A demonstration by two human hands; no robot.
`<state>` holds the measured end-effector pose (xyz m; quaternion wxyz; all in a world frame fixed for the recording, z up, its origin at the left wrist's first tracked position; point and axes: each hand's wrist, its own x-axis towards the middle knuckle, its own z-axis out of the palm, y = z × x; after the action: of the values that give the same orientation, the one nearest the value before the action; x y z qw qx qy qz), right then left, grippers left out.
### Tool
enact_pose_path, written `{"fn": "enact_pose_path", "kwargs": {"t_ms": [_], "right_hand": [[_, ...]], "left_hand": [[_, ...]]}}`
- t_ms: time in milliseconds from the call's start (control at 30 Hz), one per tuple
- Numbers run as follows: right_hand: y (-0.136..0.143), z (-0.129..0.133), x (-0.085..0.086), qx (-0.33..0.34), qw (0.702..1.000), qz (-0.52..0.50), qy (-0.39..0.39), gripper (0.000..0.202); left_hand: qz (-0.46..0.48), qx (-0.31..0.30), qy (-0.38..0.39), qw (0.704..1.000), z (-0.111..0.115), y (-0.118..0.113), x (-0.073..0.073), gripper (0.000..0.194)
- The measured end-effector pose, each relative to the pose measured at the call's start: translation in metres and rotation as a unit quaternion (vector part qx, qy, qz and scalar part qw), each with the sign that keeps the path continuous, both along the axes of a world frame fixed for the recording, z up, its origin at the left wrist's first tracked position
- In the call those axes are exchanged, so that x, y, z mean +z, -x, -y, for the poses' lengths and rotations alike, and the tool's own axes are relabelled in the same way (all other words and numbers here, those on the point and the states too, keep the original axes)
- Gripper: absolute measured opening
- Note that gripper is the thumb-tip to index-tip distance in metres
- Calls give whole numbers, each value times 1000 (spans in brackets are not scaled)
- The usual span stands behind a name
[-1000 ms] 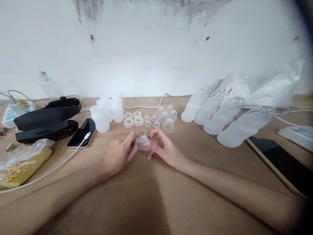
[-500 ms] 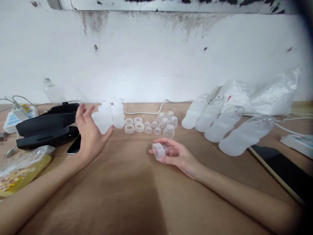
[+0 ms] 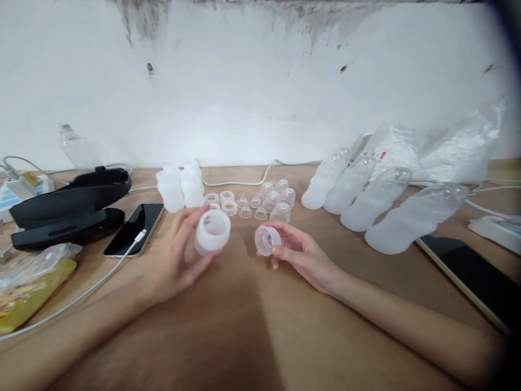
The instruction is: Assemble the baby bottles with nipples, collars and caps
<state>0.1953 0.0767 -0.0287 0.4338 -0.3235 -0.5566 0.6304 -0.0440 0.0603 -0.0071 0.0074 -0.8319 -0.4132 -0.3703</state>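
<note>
My left hand (image 3: pixel 179 255) is closed around a frosted white baby bottle (image 3: pixel 214 231), its open mouth tilted up toward me. Between the fingers of my right hand (image 3: pixel 305 255) is a clear screw ring (image 3: pixel 266 240), threaded side facing left; a clear part, seemingly a nipple, sticks out behind it, partly hidden by the fingers. A gap separates ring and bottle. Behind them lie several loose rings (image 3: pixel 227 196), several small nipples (image 3: pixel 245 212) and several clear domed caps (image 3: pixel 280 212). More bottles (image 3: pixel 191 184) stand upright at the back left.
To the right stand several capped bottles (image 3: pixel 391 233), with a plastic bag (image 3: pixel 451 152) behind and a dark tablet-like device (image 3: pixel 468 271) beside them. On the left are a phone (image 3: pixel 136 228), a white cable (image 3: pixel 93 288), a black case (image 3: pixel 73 206) and a snack bag (image 3: pixel 40 288).
My left hand has taken a bottle from the back-left group and brought it right and nearer, beside my right hand. The ring in my right hand has turned more toward me.
</note>
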Motion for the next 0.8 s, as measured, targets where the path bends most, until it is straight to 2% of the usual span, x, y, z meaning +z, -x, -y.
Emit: {"fn": "enact_pose_path", "kwargs": {"t_ms": [67,167,300,367,467,567,667,800], "right_hand": [[0,0,0,-2,1000,11,2,36],[0,0,-1,-6,1000,25,5,38],[1,-1,-2,-13,1000,27,1,39],[1,-1,-2,-15,1000,19,2,39],[2,-1,-1,-16,1000,6,6,38],[1,0,-1,-9,1000,-3,12,38],[1,0,-2,-2,1000,-13,15,37],[0,-1,-2,-3,1000,-12,21,37]], "left_hand": [[17,-37,77,996,1,-4,-4,48],[80,-40,171,981,-3,-5,-9,47],[98,-58,255,960,-8,-4,-12,57],[85,-59,260,960,-8,-3,-13,62],[97,-46,226,968,-8,1,-14,70],[77,-32,208,975,-8,4,-13,60],[18,-29,228,973,-9,7,-11,47],[41,-46,243,968,-11,6,-11,45]]}}
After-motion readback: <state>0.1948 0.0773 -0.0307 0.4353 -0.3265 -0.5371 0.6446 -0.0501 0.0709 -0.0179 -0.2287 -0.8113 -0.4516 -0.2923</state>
